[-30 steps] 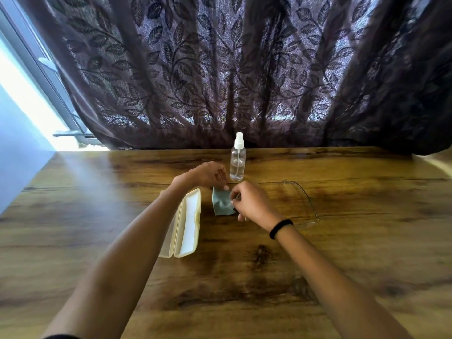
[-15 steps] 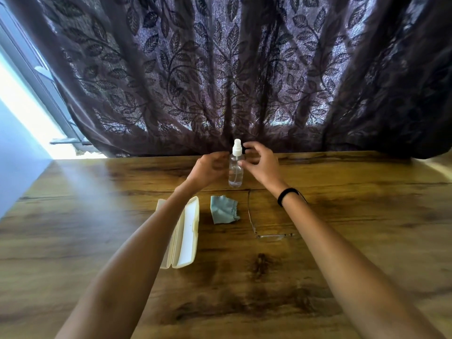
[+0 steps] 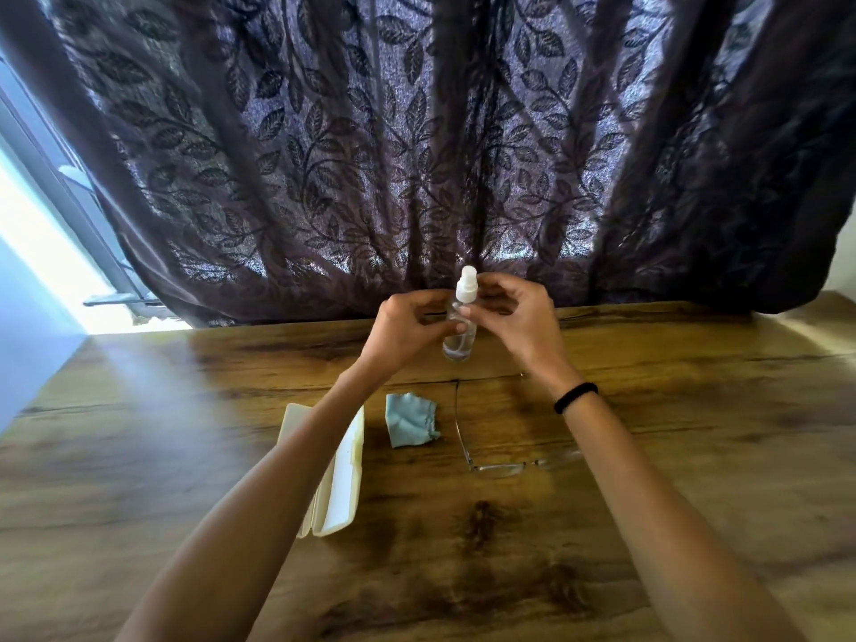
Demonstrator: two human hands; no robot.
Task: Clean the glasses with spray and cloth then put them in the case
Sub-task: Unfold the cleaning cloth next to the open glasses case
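Note:
A small clear spray bottle with a white cap is held just above the far part of the wooden table. My left hand grips its body from the left. My right hand closes around its neck and cap from the right. Nearer to me lie a crumpled light blue cloth and thin-framed glasses with their arms unfolded, partly hidden under my right forearm. An open cream glasses case lies to the left of the cloth, under my left forearm.
A dark leaf-patterned curtain hangs along the far edge of the wooden table. A bright window and a pale wall are at the left. A black band circles my right wrist.
Both hands left the cloth and moved away from me to the spray bottle, then took hold of it and raised it slightly. The cloth and glasses stay on the table.

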